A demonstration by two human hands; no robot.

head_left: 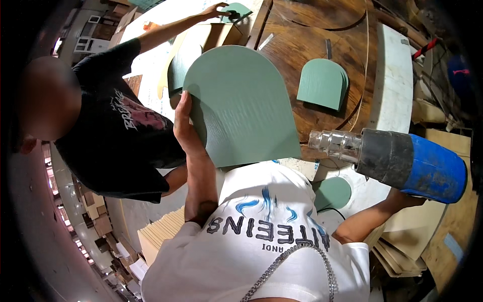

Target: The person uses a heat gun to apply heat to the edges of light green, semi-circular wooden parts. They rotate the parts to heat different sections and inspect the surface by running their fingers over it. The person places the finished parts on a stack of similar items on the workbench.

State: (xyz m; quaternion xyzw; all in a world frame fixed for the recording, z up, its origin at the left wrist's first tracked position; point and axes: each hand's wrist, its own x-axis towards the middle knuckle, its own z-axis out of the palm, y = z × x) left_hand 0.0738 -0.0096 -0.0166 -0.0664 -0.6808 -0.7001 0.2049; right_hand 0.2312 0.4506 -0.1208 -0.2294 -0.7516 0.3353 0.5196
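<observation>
My left hand [185, 123] grips the left edge of a green arch-topped panel [241, 105], thumb on its front face and the other fingers hidden behind. The panel is raised, with its rounded end away from me and its straight edge near my shirt. On the right, my right hand [406, 198] is wrapped round the handle of a blue and black heat gun [397, 158], most of the fingers hidden beneath its body. The gun's stepped metal nozzle points left, toward the panel's lower right corner, a small gap apart from it.
Smaller green arched panels [322, 83] lie stacked on the brown wooden tabletop [282, 55]. At the left a co-worker in a black shirt [121, 116] reaches a hand [215, 11] to another green piece [237, 12]. Board stacks [158, 231] stand at lower left, brown sheets [407, 236] at lower right.
</observation>
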